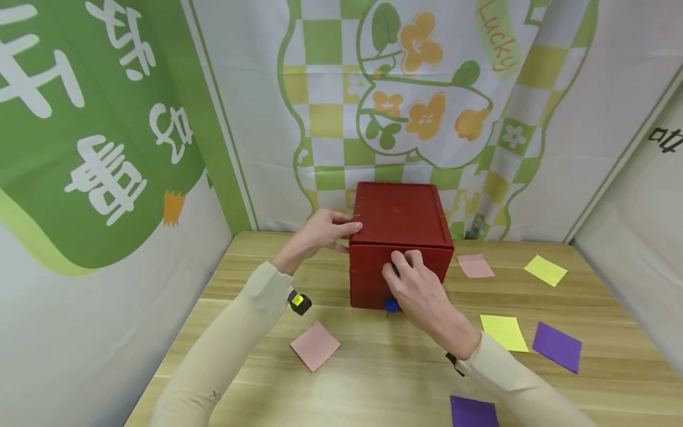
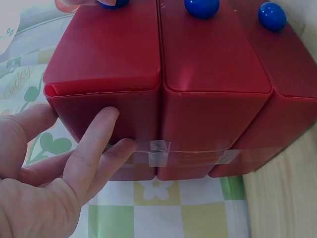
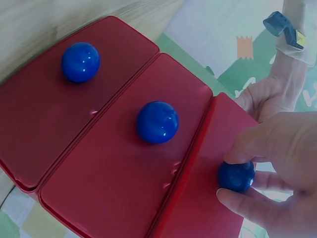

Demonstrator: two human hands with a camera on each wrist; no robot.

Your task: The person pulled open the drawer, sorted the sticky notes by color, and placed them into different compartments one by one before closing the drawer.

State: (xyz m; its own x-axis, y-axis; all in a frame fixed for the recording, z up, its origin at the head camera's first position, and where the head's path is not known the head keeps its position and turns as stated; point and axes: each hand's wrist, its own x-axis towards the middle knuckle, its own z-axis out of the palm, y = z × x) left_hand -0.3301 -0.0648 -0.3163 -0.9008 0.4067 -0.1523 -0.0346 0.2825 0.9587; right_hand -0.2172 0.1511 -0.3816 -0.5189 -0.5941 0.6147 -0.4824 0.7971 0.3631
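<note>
Now, right hand (image 1: 421,292) pinching knob (image 3: 236,176); left hand (image 1: 324,229) touching red box (image 1: 397,212).

From far away, I can see a light wooden table (image 1: 384,379) with paper squares on it. One pink square (image 1: 315,346) is tilted like a diamond. On the right side, a second pink square (image 1: 475,266) and a yellow square (image 1: 546,270) are toward the back. Closer to me are another yellow square (image 1: 504,333) and a purple square (image 1: 557,347), side by side. A second purple square (image 1: 474,411) gets cut off at my bottom edge. The back cloth (image 1: 325,41) has checks, orange flowers and the word "Lucky". The left cloth (image 1: 58,190) is green with big white writing.
</note>
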